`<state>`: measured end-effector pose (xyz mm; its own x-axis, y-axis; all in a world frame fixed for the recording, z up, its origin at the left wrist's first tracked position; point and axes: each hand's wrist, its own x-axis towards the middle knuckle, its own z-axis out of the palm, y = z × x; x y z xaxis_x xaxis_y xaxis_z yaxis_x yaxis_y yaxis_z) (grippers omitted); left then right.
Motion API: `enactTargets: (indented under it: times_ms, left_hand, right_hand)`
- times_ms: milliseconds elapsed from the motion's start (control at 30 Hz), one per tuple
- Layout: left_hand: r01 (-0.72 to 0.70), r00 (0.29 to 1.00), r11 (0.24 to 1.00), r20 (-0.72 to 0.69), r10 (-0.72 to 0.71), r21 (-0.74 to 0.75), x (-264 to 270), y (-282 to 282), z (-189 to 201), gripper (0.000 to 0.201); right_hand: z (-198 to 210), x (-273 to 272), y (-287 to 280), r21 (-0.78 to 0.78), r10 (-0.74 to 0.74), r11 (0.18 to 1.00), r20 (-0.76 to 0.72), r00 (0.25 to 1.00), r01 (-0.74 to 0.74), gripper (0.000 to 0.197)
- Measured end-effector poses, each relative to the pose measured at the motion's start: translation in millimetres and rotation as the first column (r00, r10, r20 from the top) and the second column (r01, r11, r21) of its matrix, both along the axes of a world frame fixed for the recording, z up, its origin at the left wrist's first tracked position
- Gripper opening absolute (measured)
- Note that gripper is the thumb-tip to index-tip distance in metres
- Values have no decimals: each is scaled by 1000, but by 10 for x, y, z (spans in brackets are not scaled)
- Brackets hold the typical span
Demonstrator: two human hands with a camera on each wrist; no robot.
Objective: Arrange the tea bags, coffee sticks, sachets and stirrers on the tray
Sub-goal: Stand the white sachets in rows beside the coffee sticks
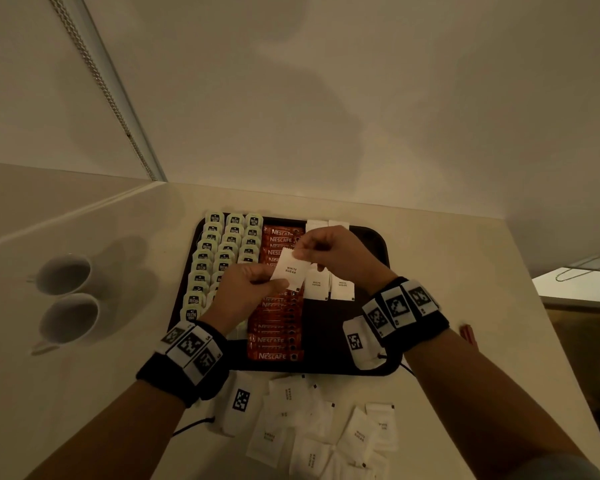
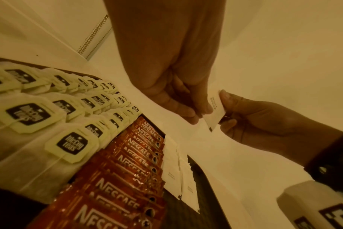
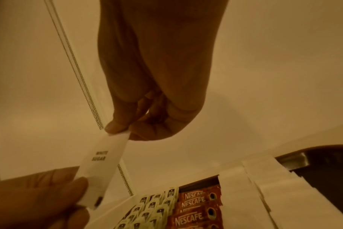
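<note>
Fingertips [image 3: 116, 126] of right hand [image 1: 329, 251] pinch the top edge of a white sugar sachet [image 1: 290, 269], thumb and fingers of left hand [image 1: 246, 289] pinch its lower edge; sachet held flat and taut above the tray [image 1: 371, 244], over the coffee sticks [image 1: 278, 327]. Risk, as a judgement: thin, slick paper packet could slip or crease if one pinch lets go early, landing askew on the glossy red sticks instead of beside the placed sachets [image 1: 329, 287]. Tea bags [image 1: 219, 247] are soft, with squarish tags, in overlapped rows; tray dark, rounded corners; loose sachets [image 1: 326, 431] lie on the counter nearby.
</note>
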<state>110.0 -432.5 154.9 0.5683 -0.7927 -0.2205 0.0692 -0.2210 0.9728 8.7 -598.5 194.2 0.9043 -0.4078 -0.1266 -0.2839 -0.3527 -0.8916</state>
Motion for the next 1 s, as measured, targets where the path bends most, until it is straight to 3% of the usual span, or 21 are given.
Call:
enactTargets:
  times_ms: [133, 233, 433, 1000]
  left_hand:
    - [30, 999, 999, 42, -31, 27, 30, 92, -79, 25]
    - [-39, 997, 997, 67, 35, 72, 139, 201, -71, 17]
    - [-196, 980, 976, 3, 197, 95, 378, 551, -41, 17]
    - [-285, 950, 949, -94, 298, 133, 421, 1008, -110, 20]
  right_hand:
    - [-151, -116, -117, -98, -61, 994, -154, 986, 47, 9]
    - [-323, -237, -205, -196, -84, 980, -269, 959, 31, 14]
    - [-601, -340, -238, -223, -42, 972, -476, 879, -74, 16]
    - [-843, -129, -279, -327, -114, 943, -482, 869, -57, 13]
